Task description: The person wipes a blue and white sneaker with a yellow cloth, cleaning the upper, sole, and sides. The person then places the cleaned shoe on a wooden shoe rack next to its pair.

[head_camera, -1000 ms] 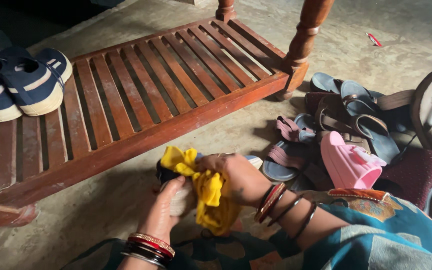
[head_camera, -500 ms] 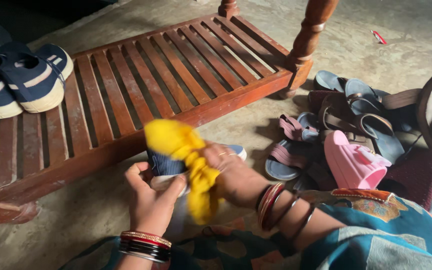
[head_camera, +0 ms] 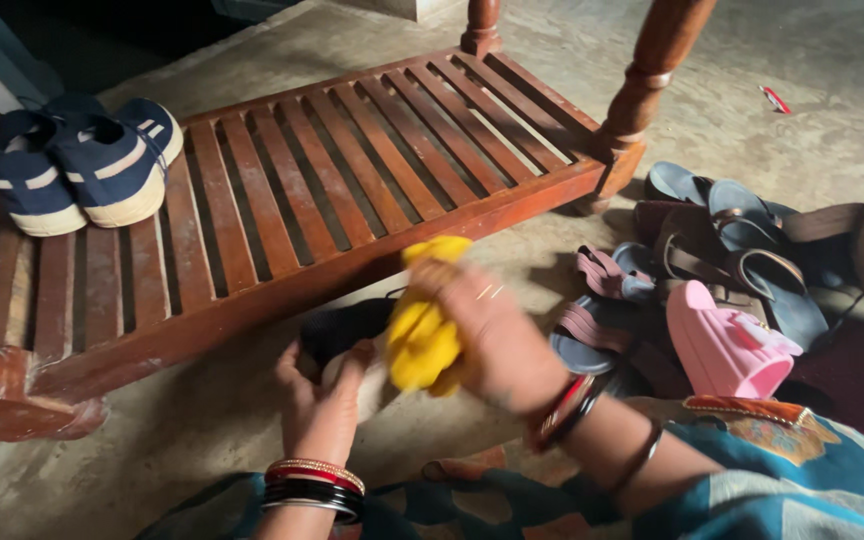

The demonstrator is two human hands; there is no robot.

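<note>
My left hand point(head_camera: 322, 405) grips a dark blue shoe point(head_camera: 344, 330) with a pale sole, held low over the concrete floor in front of the wooden rack. My right hand point(head_camera: 497, 330) is closed on a bunched yellow cloth point(head_camera: 422, 335) and presses it against the shoe's side. The cloth and my right hand hide most of the shoe. Both wrists carry red, gold and dark bangles.
A low red-brown slatted wooden rack point(head_camera: 282, 190) stands ahead, with a pair of navy and cream shoes point(head_camera: 82, 170) on its left end. A heap of sandals point(head_camera: 722, 230) and a pink slipper point(head_camera: 727, 345) lies at the right. A small red object point(head_camera: 775, 98) lies far right.
My right hand has slid the yellow cloth to the right along the shoe. The shoe has turned in my left hand. The view has shifted slightly.
</note>
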